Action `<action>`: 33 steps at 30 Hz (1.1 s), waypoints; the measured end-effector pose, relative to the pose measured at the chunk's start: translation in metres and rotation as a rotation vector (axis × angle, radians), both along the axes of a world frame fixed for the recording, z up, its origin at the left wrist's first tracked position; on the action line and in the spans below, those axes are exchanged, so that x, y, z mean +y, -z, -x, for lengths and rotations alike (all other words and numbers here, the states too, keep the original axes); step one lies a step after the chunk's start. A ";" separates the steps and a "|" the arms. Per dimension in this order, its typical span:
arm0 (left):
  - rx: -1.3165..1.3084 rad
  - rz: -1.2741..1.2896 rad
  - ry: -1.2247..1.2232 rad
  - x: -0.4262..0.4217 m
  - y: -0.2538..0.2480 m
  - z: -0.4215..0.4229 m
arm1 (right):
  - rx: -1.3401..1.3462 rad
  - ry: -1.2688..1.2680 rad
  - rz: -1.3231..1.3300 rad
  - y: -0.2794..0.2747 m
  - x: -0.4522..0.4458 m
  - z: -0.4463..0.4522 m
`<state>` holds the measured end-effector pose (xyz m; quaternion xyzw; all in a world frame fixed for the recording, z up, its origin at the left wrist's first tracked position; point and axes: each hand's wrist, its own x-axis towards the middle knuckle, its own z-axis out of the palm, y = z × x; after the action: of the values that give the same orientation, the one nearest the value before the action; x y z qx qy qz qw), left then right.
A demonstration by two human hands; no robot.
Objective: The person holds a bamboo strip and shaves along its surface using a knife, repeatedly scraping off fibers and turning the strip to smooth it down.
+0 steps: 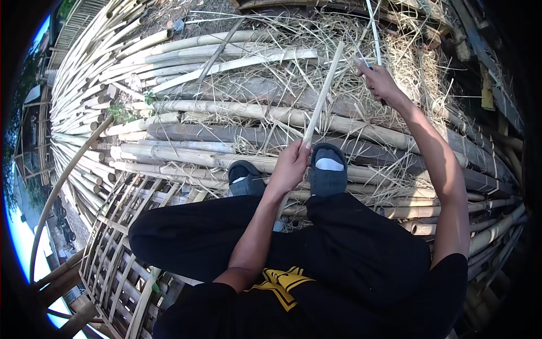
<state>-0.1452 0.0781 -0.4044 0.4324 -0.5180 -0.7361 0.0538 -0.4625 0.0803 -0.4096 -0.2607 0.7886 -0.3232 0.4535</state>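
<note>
My left hand (291,167) is closed round the lower end of a pale bamboo strip (324,96), just above my feet. The strip slants up and to the right. Up at the right, my right hand (379,85) is wrapped round the dark handle of a thin knife (360,50), whose blade points up and left. The blade and the held strip are apart. A second pale strip (374,31) stands out beyond the right hand, near the top edge.
Bamboo poles (226,107) lie across the ground under and beyond my slippers (328,175). Thin shavings (418,62) are heaped at the upper right. A woven bamboo lattice (121,243) is at the lower left, beside a curved pole (56,195).
</note>
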 end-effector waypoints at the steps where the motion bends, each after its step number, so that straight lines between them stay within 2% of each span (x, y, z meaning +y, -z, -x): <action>1: 0.009 0.043 0.037 -0.001 0.000 0.001 | -0.114 0.015 0.050 0.005 -0.001 -0.019; 2: 0.012 0.052 0.045 0.000 -0.003 0.002 | -0.271 0.044 0.020 -0.009 -0.005 -0.038; 3: 0.009 0.054 0.041 -0.001 -0.008 0.003 | -0.274 0.041 0.021 -0.007 -0.007 -0.047; 6: 0.002 -0.053 0.118 -0.002 -0.015 0.002 | -0.516 0.193 0.149 -0.008 -0.011 -0.067; 9: 0.063 -0.038 0.095 -0.001 -0.014 0.008 | -0.586 0.164 0.224 -0.019 -0.011 -0.079; 11: 0.131 -0.161 -0.049 -0.001 -0.025 0.015 | -0.614 0.127 0.232 -0.021 -0.010 -0.088; 15: 0.144 -0.021 -0.026 -0.008 0.004 0.008 | -0.458 -0.011 0.148 -0.022 -0.009 -0.090; 17: -0.014 0.273 -0.079 -0.011 0.010 0.004 | -0.040 -0.235 0.059 -0.024 -0.004 -0.091; 18: -0.123 0.400 -0.056 -0.014 0.012 0.001 | 0.153 -0.380 0.177 -0.012 0.003 -0.092; 19: -0.123 0.396 -0.058 -0.015 0.011 0.000 | 0.152 -0.382 0.173 -0.008 0.008 -0.097; 21: -0.166 0.477 -0.048 -0.016 0.007 0.001 | 0.485 -0.688 0.333 -0.008 0.025 -0.109; 22: -0.207 0.507 -0.009 -0.017 0.000 0.002 | 0.483 -0.689 0.331 -0.014 0.029 -0.116; 24: -0.221 0.517 0.004 -0.017 -0.006 0.003 | 0.373 -0.833 0.144 -0.029 0.032 -0.126; 28: -0.245 0.553 0.021 -0.013 -0.006 0.000 | 0.501 -0.859 0.178 -0.009 0.038 -0.117; 30: -0.257 0.523 0.059 -0.011 -0.010 -0.004 | 0.605 -0.736 0.233 0.003 0.030 -0.090; 33: -0.292 0.464 0.129 -0.002 -0.016 -0.005 | 0.594 -0.459 -0.132 0.038 0.018 -0.008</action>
<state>-0.1401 0.0763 -0.3886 0.4762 -0.7014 -0.5296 0.0292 -0.4545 0.0980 -0.4480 -0.4832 0.8259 -0.0719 0.2814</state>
